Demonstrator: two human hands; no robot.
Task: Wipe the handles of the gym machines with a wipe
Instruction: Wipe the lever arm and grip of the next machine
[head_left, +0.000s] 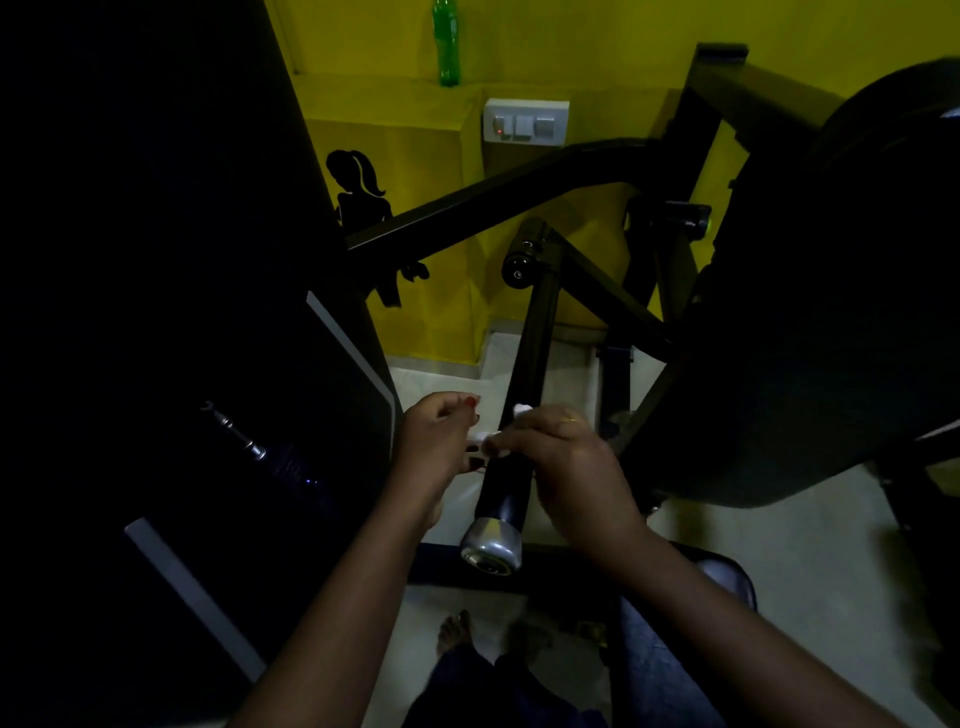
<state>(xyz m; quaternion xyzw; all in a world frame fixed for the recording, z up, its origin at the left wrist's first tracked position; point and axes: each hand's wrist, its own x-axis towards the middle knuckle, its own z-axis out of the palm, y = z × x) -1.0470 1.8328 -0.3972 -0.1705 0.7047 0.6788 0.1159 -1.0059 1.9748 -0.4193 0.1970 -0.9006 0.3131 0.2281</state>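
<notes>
Nearest the camera, the person's dark-trousered legs (519, 691) and one bare foot (454, 631) stand on the pale floor (779, 551). Both bare forearms reach forward to the black cylindrical handle (506, 499) of a gym machine, which points towards the viewer and ends in a silver metal end cap (491, 545). The right hand (566, 457), a ring on one finger, is curled over the top of the handle above the cap and grips the white wipe (491, 442) against it. The wipe lies wrapped round the handle under that hand, with white showing at the fingertips and at the upper edge of the hand. The left hand (441, 441) is just left of the handle, fingers curled, its painted nails touching the wipe's near edge. Whether it pinches the wipe cannot be determined. Beyond the hands, the handle continues as a black steel arm (537, 332) up to a round pivot (519, 266). A large black padded cushion (805, 338) stands to the right, and a dark panel with grey stripes (208, 312) to the left. Farthest off, the yellow wall (597, 52) carries a white switch plate (525, 120) and a black silhouette decal of a ponytailed figure (358, 187). A green plastic bottle (445, 44) stands on the ledge above.
</notes>
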